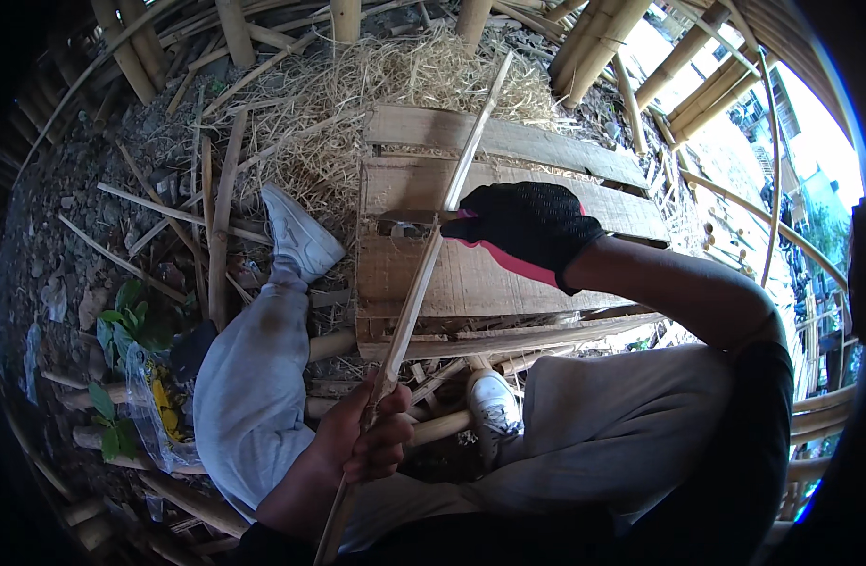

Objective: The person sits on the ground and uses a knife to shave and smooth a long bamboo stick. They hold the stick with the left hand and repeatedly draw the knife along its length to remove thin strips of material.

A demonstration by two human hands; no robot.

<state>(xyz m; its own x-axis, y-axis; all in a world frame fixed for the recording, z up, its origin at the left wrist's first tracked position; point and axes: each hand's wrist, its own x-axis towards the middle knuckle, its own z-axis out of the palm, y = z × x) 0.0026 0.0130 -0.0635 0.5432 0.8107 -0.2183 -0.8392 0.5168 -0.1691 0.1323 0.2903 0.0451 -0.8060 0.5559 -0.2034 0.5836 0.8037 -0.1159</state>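
Observation:
A long, pale split bamboo strip (417,283) slants from the lower edge up across a low wooden slat platform (518,198). My bare left hand (371,429) is wrapped round its lower part, above my lap. My right hand (522,229), in a black and pink glove, is closed on a knife (409,217); the glove hides the handle. The dark blade points left and crosses the strip, seemingly touching it. Whether the right fingers also press on the strip, I cannot tell.
Pale shavings (433,75) heap up behind the platform. Bamboo poles (593,47) stand around the far side, and loose bamboo pieces (223,217) litter the ground at left. A clear plastic bag (159,415) lies beside green leaves (126,325). My white shoes (301,233) flank the platform's near left.

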